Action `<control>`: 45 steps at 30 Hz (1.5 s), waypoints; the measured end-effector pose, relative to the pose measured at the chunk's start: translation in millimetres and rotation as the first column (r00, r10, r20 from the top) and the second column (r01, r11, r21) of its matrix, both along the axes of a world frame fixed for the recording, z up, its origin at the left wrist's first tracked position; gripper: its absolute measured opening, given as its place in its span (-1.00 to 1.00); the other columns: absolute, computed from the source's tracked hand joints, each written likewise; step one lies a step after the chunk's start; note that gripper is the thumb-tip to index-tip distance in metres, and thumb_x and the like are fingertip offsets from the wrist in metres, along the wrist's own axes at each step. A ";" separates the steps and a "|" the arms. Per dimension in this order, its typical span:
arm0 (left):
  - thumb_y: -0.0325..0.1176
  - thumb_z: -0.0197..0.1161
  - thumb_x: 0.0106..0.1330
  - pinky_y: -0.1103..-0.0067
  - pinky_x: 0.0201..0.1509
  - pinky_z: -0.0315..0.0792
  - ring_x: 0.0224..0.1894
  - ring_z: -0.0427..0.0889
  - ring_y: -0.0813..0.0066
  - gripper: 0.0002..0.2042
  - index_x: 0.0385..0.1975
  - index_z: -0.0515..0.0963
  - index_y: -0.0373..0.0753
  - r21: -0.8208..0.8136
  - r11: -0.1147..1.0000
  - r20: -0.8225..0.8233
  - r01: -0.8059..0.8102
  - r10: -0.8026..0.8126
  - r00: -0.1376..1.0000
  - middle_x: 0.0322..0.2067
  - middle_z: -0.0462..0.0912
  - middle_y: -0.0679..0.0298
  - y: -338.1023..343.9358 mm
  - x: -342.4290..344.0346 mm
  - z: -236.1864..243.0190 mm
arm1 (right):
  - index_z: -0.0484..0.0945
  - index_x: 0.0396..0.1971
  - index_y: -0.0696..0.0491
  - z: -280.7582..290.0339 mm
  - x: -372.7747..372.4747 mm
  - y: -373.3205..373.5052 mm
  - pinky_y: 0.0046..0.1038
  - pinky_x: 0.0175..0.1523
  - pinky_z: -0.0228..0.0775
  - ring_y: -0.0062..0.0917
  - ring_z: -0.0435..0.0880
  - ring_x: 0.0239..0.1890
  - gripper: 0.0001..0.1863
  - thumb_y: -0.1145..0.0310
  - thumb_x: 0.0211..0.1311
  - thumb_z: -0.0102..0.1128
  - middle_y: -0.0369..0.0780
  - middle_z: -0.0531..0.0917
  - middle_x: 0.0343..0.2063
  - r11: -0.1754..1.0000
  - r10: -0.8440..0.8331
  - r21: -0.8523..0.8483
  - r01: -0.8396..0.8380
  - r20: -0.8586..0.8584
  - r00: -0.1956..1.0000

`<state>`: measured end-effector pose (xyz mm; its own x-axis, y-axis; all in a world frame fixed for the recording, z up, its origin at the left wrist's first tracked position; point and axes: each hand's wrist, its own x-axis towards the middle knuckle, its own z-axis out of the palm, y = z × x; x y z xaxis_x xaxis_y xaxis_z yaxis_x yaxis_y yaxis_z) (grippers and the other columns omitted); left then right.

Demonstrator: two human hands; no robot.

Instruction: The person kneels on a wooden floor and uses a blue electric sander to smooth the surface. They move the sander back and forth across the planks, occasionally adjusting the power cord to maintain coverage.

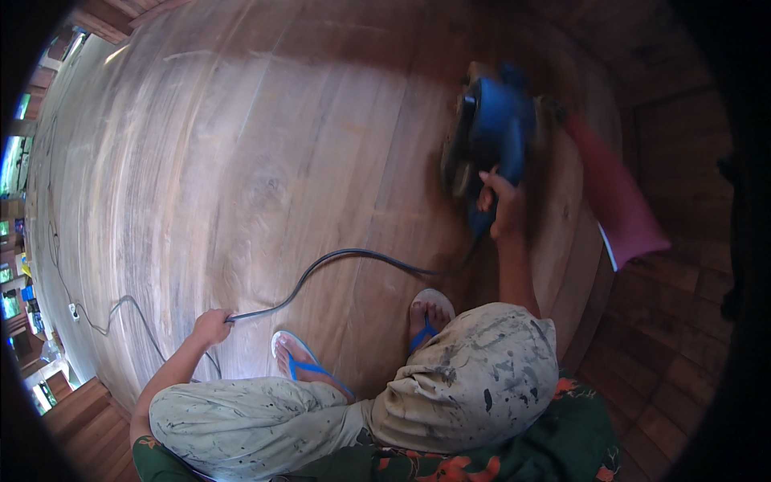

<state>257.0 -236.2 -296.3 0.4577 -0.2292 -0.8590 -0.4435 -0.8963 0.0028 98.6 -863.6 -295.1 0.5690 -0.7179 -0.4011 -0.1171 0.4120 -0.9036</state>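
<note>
A blue power tool, shaped like a belt sander (pixel 490 112), sits at the upper right of the plank floor (pixel 265 177), somewhat blurred, with a long red dust bag (pixel 614 189) at its right side. My right hand (pixel 499 197) is closed round the tool's rear handle. At the lower left, my left hand (pixel 214 325) grips the black cord (pixel 337 254), which curves across the planks toward the tool and also loops off to the left. My two feet in blue-strapped sandals (pixel 291 357) are below, between my hands.
A thin cable with a small white connector (pixel 74 312) runs along the left side. Beyond that are bright openings and assorted items at the far left rim. Dark wooden panelled surfaces (pixel 671 337) line the right, and more wooden boards (pixel 80 426) show at the lower left.
</note>
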 end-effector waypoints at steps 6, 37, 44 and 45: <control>-0.29 0.19 0.29 0.18 -0.02 0.51 -0.10 0.67 -0.05 -0.82 -0.22 0.66 -0.17 -0.088 0.993 -0.028 -0.082 0.080 0.996 -0.24 0.72 0.00 -14.4 -17.4 20.8 | 0.46 -0.70 -0.02 -19.5 86.4 -105.3 -0.46 -0.50 0.24 -0.56 0.40 -0.72 -0.70 0.25 0.14 0.31 -0.31 0.41 -0.78 0.981 0.119 -0.155 -0.116 0.012 0.993; -0.28 0.16 0.30 0.24 0.00 0.51 -0.10 0.68 0.00 -0.78 -0.19 0.70 -0.13 -0.033 0.991 -0.111 -0.131 0.127 0.986 -0.25 0.73 0.00 16.8 -15.1 -3.8 | 0.44 -0.69 -0.01 -4.0 49.6 -63.2 -0.47 -0.51 0.22 -0.57 0.37 -0.74 -0.72 0.29 0.09 0.32 -0.32 0.41 -0.78 0.991 0.115 -0.080 -0.110 0.057 0.992; -0.33 0.16 0.33 0.33 -0.21 0.50 -0.36 0.69 0.15 -0.84 -0.30 0.64 -0.25 -0.244 0.901 -0.128 -0.359 0.336 0.933 -0.46 0.68 0.05 -35.6 -42.5 31.9 | 0.53 -0.59 0.01 3.7 173.1 -164.9 -0.45 -0.48 0.25 -0.56 0.37 -0.70 -0.78 0.24 0.10 0.35 -0.34 0.43 -0.72 0.987 0.122 -0.124 -0.107 0.119 0.985; -0.34 0.16 0.34 0.36 -0.25 0.50 -0.42 0.68 0.20 -0.84 -0.32 0.63 -0.27 -0.262 0.863 -0.161 -0.431 0.401 0.902 -0.51 0.66 0.07 -44.4 -45.4 37.4 | 0.54 -0.56 0.01 6.1 183.3 -173.6 -0.45 -0.48 0.26 -0.56 0.36 -0.69 -0.79 0.24 0.10 0.35 -0.34 0.43 -0.71 0.990 0.104 -0.101 -0.094 0.105 0.989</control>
